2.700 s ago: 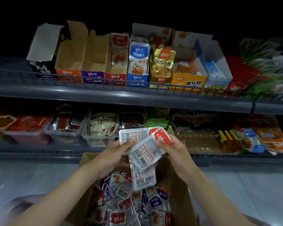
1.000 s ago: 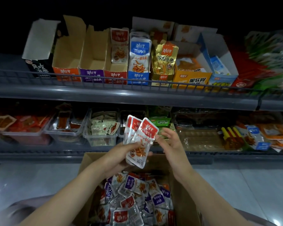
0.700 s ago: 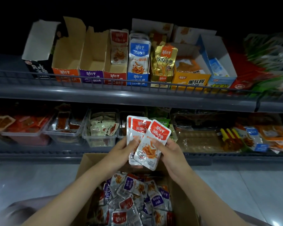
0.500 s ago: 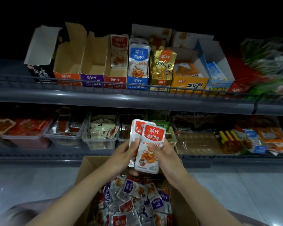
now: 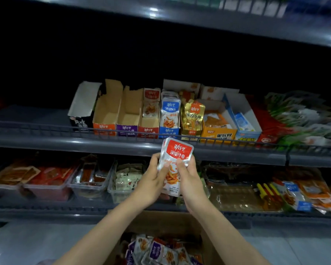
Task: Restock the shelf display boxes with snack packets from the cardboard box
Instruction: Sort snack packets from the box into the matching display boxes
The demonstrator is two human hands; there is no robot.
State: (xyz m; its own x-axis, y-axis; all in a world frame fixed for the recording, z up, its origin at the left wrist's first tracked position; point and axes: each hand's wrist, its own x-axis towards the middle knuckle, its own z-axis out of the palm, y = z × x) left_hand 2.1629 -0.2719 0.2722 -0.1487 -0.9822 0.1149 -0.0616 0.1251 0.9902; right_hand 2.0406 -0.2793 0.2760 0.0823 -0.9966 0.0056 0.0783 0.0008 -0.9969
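Observation:
Both my hands hold a squared-up stack of red-topped snack packets (image 5: pixel 177 155) upright in front of the shelf rail. My left hand (image 5: pixel 153 180) grips its left side and my right hand (image 5: pixel 189 178) its right side. Above them on the upper shelf stand the display boxes: an orange-fronted box (image 5: pixel 105 119) and a purple-fronted box (image 5: pixel 127 119) look empty, a red-fronted box (image 5: pixel 149 119) holds a few red packets at its back, and a blue-fronted box (image 5: pixel 169 119) is full. The cardboard box (image 5: pixel 161 222) below my arms holds several mixed packets.
A wire rail (image 5: pixel 46 128) runs along the upper shelf's front edge. A black box (image 5: pixel 80 111) stands left of the display boxes; gold packets (image 5: pixel 192 117), a yellow box (image 5: pixel 218 131) and a light blue box (image 5: pixel 245 121) to the right. Clear tubs (image 5: pixel 92 178) fill the lower shelf.
The fanned packets have been gathered into one neat stack. Both hands have lifted it from just above the cardboard box up to the upper shelf's rail; the view has tilted upward.

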